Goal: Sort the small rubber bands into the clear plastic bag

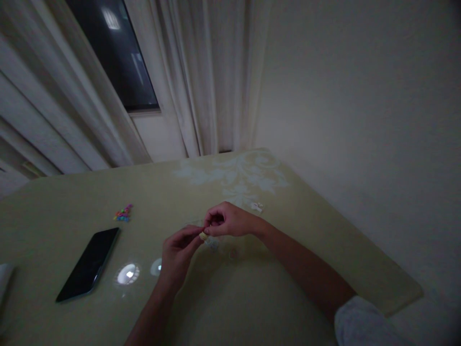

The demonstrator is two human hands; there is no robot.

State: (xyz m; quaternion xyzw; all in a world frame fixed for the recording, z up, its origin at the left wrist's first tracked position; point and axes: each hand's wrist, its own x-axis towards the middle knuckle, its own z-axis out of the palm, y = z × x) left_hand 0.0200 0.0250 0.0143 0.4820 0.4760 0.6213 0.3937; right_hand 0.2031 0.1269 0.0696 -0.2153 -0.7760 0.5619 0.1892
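My left hand (pixel 180 247) pinches a small yellowish striped piece (pixel 203 236) between thumb and fingers, near the middle of the table. My right hand (pixel 225 220) meets it from the right, its thumb and fingertips closed at the top of the piece; a tiny reddish bit shows there, too small to make out. Below the fingertips, a pale, clear item (pixel 212 244) shows on or just above the table; its shape is unclear. Beyond my right hand lie small white pieces (pixel 257 206). A cluster of small colourful pieces (pixel 123 213) sits on the left side.
A dark phone (pixel 89 264) lies on the glossy table (pixel 281 293) at left. A whitish object (pixel 5 281) shows at the left edge. Curtains (pixel 212 72) hang behind the table, and a wall (pixel 360 120) borders its right side. Lamp reflections show near my left hand.
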